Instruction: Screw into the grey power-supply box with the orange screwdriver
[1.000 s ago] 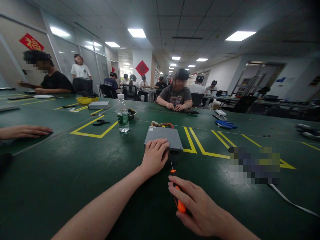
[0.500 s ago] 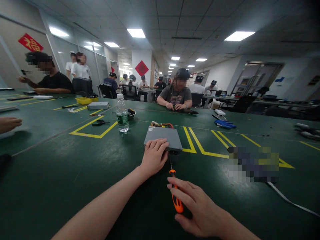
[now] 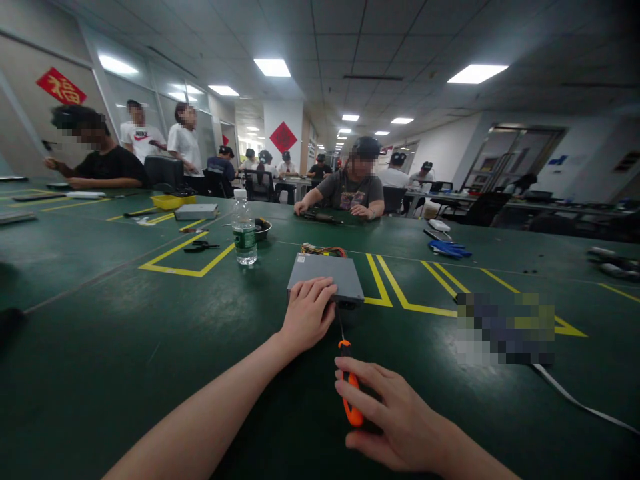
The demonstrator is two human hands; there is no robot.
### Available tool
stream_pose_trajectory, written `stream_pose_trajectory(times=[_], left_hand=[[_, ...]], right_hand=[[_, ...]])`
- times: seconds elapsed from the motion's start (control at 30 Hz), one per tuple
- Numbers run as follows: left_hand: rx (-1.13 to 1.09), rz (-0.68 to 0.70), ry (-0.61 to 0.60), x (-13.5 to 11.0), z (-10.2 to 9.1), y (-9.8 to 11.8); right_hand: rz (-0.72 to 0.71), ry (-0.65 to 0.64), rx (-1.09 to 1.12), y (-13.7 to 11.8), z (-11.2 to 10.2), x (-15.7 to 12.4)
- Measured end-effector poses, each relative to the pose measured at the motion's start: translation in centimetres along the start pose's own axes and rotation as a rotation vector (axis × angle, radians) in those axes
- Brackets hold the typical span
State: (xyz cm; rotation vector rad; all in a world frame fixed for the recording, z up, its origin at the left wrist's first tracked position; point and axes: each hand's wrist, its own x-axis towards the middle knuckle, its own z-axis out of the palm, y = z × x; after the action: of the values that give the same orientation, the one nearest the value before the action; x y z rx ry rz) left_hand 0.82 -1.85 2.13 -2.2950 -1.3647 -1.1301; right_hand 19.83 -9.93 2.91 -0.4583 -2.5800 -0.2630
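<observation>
A grey computer power supply (image 3: 334, 270) lies on the green table with a bundle of coloured wires at its far side. My left hand (image 3: 311, 308) rests over its near left corner, fingers bent across the top and gripping it. Below, an orange and black screwdriver (image 3: 353, 399) points away from me, its thin shaft reaching the front face of the unit. The exact spot its tip meets is hidden. My right hand (image 3: 387, 407) is at the handle, fingertips across it and thumb lower down, just off its end.
A water bottle (image 3: 245, 233) stands left of the unit, beside a metal bowl (image 3: 263, 229). Blue gloves (image 3: 449, 249) lie to the right, and a blurred-out dark object (image 3: 507, 330) with a white cable is nearer. Across the table sits a person (image 3: 350, 183).
My right thumb has shifted slightly left and down at the screwdriver; my left hand stays put. The person opposite has moved a dark object leftward. A hand at the left edge has gone from view.
</observation>
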Motion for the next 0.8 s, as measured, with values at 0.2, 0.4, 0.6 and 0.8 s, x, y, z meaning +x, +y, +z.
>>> stream_pose_trajectory(times=[0.2, 0.4, 0.6, 0.8], left_hand=[[-0.002, -0.002, -0.012, 0.0, 0.03, -0.1], [0.016, 0.007, -0.006, -0.03, 0.03, -0.11], [0.003, 0.002, -0.011, -0.07, 0.14, -0.14], [0.007, 0.005, 0.002, -0.02, 0.17, -0.13]], right_hand=[[-0.037, 0.084, -0.04, 0.0, -0.15, 0.17], [0.022, 0.131, -0.007, -0.08, 0.24, -0.11], [-0.043, 0.016, -0.023, 0.03, -0.59, 0.3], [-0.036, 0.089, -0.011, -0.05, 0.03, 0.34]])
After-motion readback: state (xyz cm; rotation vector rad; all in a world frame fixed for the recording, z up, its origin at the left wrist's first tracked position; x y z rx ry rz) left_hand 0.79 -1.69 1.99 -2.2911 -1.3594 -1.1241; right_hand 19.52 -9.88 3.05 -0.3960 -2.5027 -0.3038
